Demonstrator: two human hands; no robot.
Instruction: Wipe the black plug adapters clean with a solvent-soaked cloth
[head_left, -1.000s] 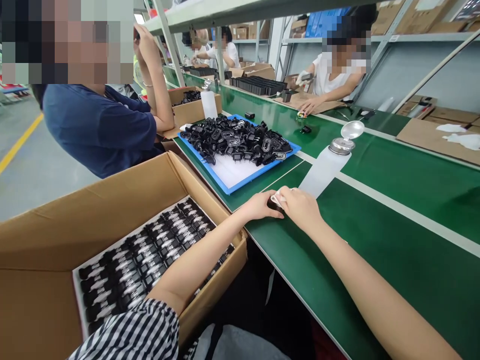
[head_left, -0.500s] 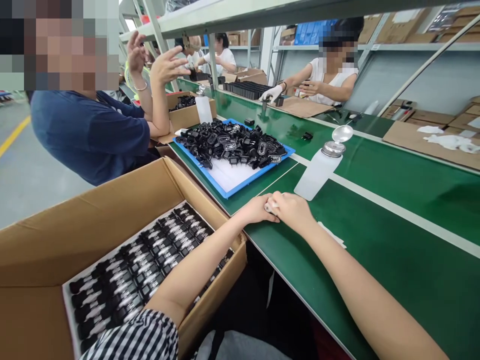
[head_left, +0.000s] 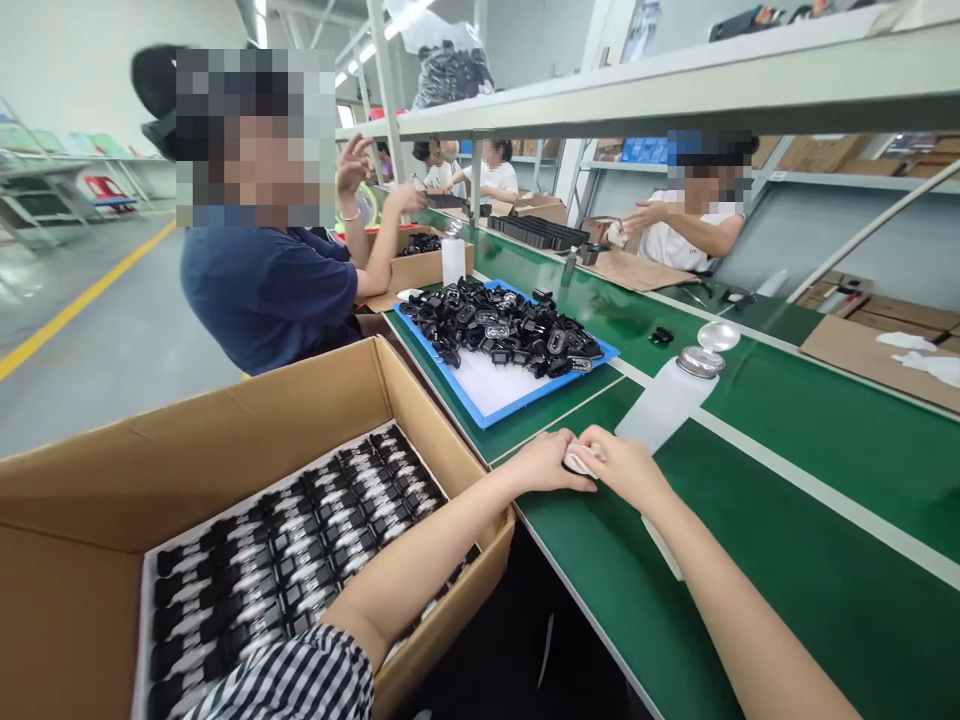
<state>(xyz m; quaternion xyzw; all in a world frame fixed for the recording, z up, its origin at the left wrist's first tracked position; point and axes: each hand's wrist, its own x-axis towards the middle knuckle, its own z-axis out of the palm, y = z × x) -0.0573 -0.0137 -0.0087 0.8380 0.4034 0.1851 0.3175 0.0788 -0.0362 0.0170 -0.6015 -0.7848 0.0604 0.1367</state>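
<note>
Head view: hands [head_left: 628, 474] pinch a white wipe [head_left: 582, 458] and dark piece [head_left: 573, 473], bottle [head_left: 667, 402] just beyond, blue tray [head_left: 489, 386] and carton [head_left: 247, 405] leftward.

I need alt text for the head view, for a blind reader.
A right hand holds a white cloth against a mostly hidden dark item in the left hand, over a green table. Beyond is an open-lidded white bottle; to the left are a blue tray of black plugs and a cardboard box of black parts.

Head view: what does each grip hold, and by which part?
The right-hand grip holds a bunched white cloth; the left-hand grip, a mostly hidden dark piece. Their held parts cannot be told.
</note>
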